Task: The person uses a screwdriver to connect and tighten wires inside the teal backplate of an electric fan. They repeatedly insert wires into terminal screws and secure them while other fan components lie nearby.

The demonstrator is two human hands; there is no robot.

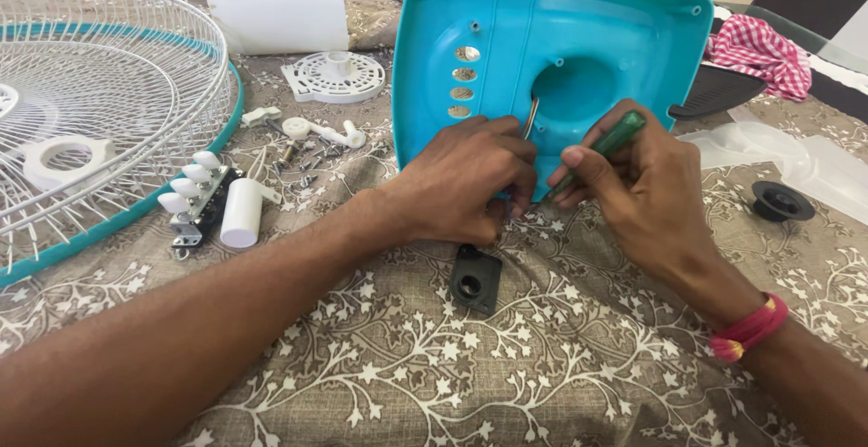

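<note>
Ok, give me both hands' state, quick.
Left hand: closed, pinching the wires at the teal base.
Right hand: closed on the green screwdriver.

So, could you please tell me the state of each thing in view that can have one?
Base: turquoise, tipped on its edge, hollow side to the camera, wires coming through its hole.
Screwdriver: green, gripped in the right hand, tip at the base's lower edge.
Left hand: pinching the base's lower edge.
Grille: detached, lying flat.
Switch block: removed, lying loose.
Black plate: loose on the cloth.
</note>
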